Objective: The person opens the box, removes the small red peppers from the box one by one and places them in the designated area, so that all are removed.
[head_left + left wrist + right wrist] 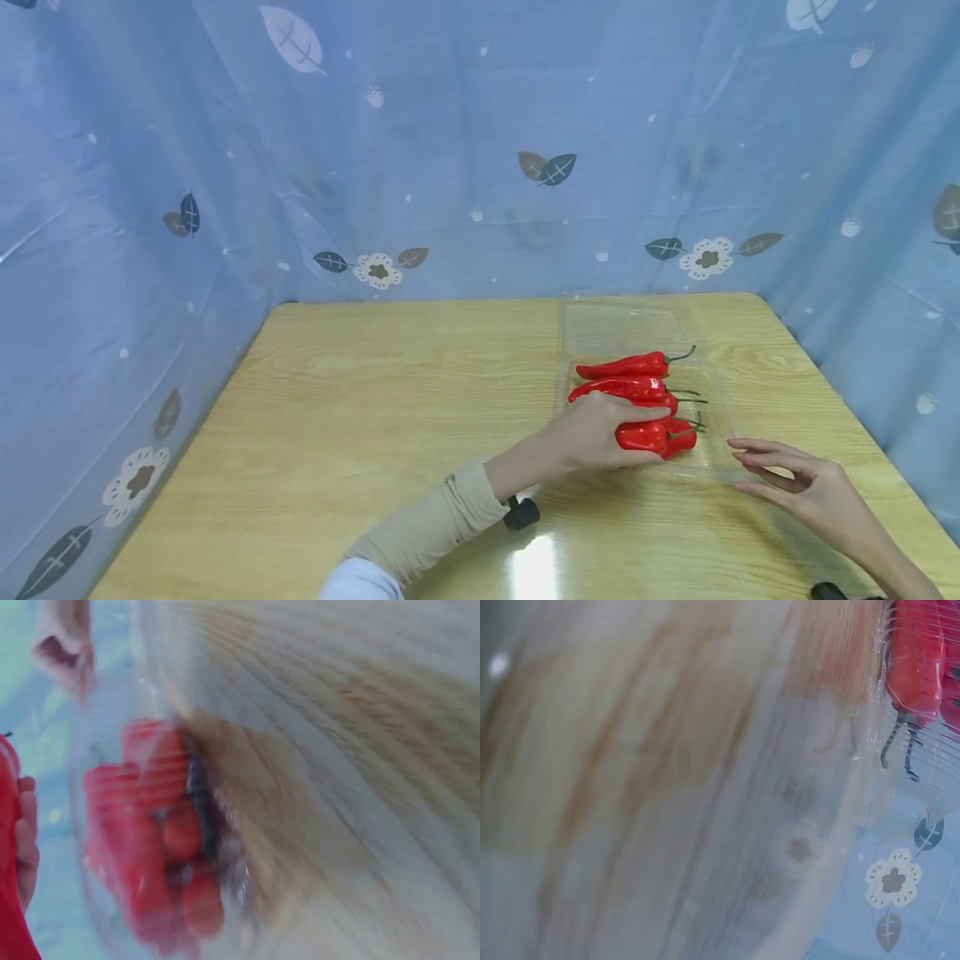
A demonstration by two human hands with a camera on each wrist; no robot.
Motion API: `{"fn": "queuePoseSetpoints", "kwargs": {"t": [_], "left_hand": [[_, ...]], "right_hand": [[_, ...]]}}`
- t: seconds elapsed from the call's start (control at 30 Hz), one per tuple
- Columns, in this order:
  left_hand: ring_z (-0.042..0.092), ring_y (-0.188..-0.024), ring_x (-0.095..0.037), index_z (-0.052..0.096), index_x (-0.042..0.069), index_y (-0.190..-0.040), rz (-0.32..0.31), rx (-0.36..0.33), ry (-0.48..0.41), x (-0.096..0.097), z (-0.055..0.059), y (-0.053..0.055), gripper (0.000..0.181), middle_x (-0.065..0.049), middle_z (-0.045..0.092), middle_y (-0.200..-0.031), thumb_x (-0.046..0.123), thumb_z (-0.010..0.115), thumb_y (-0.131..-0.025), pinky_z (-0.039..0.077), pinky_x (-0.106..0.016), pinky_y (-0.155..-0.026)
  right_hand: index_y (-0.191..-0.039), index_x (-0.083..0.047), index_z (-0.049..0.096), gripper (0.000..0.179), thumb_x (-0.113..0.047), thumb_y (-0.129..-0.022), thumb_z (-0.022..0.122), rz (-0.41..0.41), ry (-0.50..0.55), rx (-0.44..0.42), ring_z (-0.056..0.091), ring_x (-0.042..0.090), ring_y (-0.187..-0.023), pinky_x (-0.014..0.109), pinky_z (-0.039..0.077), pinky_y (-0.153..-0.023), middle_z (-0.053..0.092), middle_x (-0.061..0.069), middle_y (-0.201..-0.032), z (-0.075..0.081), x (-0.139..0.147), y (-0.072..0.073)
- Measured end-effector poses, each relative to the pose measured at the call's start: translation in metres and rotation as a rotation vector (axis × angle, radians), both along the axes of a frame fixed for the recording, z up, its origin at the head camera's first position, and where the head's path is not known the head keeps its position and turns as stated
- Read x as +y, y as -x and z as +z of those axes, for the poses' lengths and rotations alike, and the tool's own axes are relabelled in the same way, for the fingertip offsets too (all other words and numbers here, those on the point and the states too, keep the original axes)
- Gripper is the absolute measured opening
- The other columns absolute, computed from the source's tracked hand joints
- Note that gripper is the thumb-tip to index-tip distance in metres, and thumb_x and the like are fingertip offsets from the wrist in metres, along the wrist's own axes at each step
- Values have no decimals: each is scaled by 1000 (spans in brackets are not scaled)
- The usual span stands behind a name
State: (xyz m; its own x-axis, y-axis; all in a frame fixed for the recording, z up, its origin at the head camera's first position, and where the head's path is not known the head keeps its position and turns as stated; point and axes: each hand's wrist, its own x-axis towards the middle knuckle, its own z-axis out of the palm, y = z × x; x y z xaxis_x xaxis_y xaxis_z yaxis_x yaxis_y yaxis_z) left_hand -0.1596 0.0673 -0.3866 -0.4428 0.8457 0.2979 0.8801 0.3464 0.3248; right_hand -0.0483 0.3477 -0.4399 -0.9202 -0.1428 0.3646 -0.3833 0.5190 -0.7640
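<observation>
A clear plastic clamshell box (712, 446) lies open on the table, its lid (626, 329) folded back toward the far edge. Several red peppers (622, 367) with green stems lie in it side by side, stems to the right. Over the near part of the box, my left hand (596, 429) holds a red pepper (637, 437) between thumb and fingers; that pepper (9, 847) also shows at the edge of the left wrist view. Beside the box's right near corner is my right hand (802, 479), thumb and fingers apart, fingertips right at the rim and no pepper in them.
The wooden table (375, 392) extends left of the box. Blue patterned cloth (465, 167) stands behind it and along both sides. A black object (521, 512) shows under my left wrist, another (828, 590) by my right wrist.
</observation>
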Motion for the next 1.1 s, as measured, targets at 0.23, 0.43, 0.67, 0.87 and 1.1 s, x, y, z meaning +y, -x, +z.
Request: {"fn": "queuePoseSetpoints", "kwargs": {"t": [0.23, 0.43, 0.67, 0.87, 1.1], "left_hand": [[57, -72, 3, 66, 17, -125, 153, -274, -110, -43, 1, -2, 51, 4, 73, -94, 40, 77, -80, 45, -7, -60], [62, -90, -3, 71, 13, -117, 324, -624, -455, -63, -15, -8, 45, 4, 71, -106, 24, 84, -75, 53, -17, -71], [66, -95, -11, 72, 16, -114, 589, -853, -788, -63, -25, 2, 41, 1, 71, -106, 24, 83, -75, 56, -26, -76], [65, -101, -18, 71, 17, -116, 782, -958, -1063, -56, -24, 32, 41, -6, 68, -114, 20, 82, -76, 55, -33, -82], [64, -105, -20, 70, 14, -118, 899, -949, -1228, -46, -15, 76, 44, -9, 66, -117, 16, 82, -76, 55, -33, -84]], "right_hand": [[-100, 10, 69, 34, 19, -68, 74, -16, 4, 2, 61, -6, -100, 15, 52, -75, 62, -17, -119, -1, 2, -1], [-100, 10, 68, 35, 22, -67, 72, -3, 15, 14, 60, -6, -104, 16, 52, -77, 62, -16, -120, -5, 4, -1], [-101, 10, 69, 36, 21, -67, 73, -21, 5, 14, 59, -6, -104, 16, 52, -76, 63, -16, -119, -7, 4, -2], [-102, 11, 68, 38, 21, -66, 73, -23, -8, 14, 59, -5, -105, 19, 53, -75, 63, -15, -118, -6, 2, -1], [-101, 13, 67, 39, 25, -65, 71, 18, 22, 46, 60, -4, -106, 18, 52, -78, 63, -12, -120, -5, 0, 3]]}}
